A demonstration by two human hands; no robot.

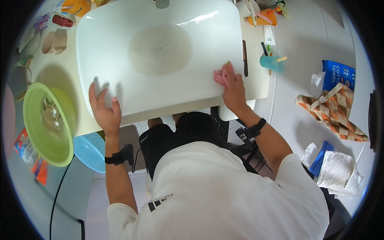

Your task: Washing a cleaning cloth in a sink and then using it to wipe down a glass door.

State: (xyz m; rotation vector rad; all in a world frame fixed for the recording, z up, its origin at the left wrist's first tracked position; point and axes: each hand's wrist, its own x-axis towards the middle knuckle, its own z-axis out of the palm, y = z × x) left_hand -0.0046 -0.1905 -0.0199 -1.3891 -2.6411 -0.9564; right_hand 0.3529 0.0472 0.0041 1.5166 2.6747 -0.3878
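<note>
Two hands: both are at work on the white basin, well apart from each other, one at each lower corner.
Right hand: at about 4 o'clock of the basin, fingers pressed down and closed over a pink cloth, pinning it flat against the inner wall, seemingly so that it rubs the surface.
Left hand: at about 8 o'clock, fingers spread and open, palm flat on the front rim, holding nothing; it looks like a brace to steady the body while the other arm reaches.
Pink cloth: bunched under the right fingers, touching the basin just inside its right edge.
Basin: a dull, grainy round patch lies at its middle, toward 12 o'clock from the hands.
Wrists: each carries a black band.
Table: at 2 o'clock of the right hand stand a teal cup and a dark comb, just beside the basin.
Left side: a green bowl sits at 9 o'clock, with a blue bowl below it.
Right side: a checked orange cloth and a white towel lie well apart from the basin.
</note>
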